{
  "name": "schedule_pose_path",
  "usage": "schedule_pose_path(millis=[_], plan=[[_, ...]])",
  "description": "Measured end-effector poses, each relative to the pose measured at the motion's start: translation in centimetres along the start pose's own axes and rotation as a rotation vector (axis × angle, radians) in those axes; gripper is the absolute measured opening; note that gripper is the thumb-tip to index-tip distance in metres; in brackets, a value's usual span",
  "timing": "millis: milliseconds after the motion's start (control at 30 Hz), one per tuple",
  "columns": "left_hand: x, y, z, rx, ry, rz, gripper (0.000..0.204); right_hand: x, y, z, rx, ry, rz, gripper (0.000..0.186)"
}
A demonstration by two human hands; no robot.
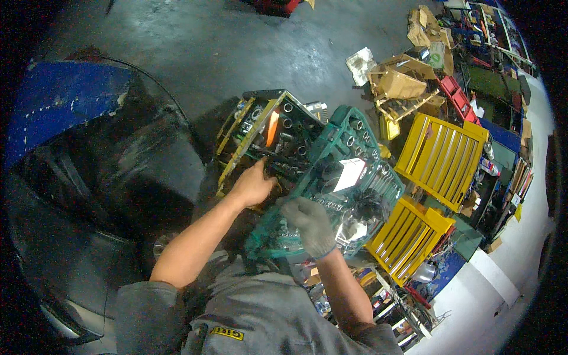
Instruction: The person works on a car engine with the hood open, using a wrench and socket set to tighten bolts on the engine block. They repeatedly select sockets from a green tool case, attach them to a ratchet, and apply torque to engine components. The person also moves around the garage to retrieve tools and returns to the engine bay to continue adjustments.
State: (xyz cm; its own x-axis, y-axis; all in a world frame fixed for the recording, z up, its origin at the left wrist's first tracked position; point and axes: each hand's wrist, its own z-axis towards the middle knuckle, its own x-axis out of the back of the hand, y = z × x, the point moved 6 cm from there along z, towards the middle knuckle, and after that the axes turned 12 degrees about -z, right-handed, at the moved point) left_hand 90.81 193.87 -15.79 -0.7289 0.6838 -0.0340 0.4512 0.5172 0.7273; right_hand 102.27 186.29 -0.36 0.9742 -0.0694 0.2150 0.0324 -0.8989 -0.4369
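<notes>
My bare left hand (254, 186) reaches to the near edge of a yellow-edged black tool tray (226, 173). Its fingers are curled, and what they may hold is hidden among dark tools. Sockets (288, 108) and a bright orange piece (273, 128) lie in that tray. Over the near left part of an opened green socket-set case (337, 131) hovers my right hand (309, 225) in a grey work glove. Blur smears its fingers, so its grip is unclear. The case holds sockets and rows of spanners (387, 177), with a white sheet (350, 174) and a dark tangled clump (368, 204) on it.
Two yellow slatted metal pieces (441, 158) stand to the right of the case. Cardboard boxes (402, 84) and a red metal piece (458, 97) are piled farther back. At left is a dark car body (148, 171), beside a blue panel (71, 106).
</notes>
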Motion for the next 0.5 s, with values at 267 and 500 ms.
schedule_pose_path(millis=[267,500], plan=[[-2.5,0.2,2.3,0.013,-0.075,-0.173,0.089,0.2,0.0,0.5,0.054,-0.015,-0.162,0.034],[-3.3,1.7,2.6,-0.019,-0.099,-0.162,0.058,0.1,-0.1,0.4,0.044,-0.017,-0.155,0.036]])
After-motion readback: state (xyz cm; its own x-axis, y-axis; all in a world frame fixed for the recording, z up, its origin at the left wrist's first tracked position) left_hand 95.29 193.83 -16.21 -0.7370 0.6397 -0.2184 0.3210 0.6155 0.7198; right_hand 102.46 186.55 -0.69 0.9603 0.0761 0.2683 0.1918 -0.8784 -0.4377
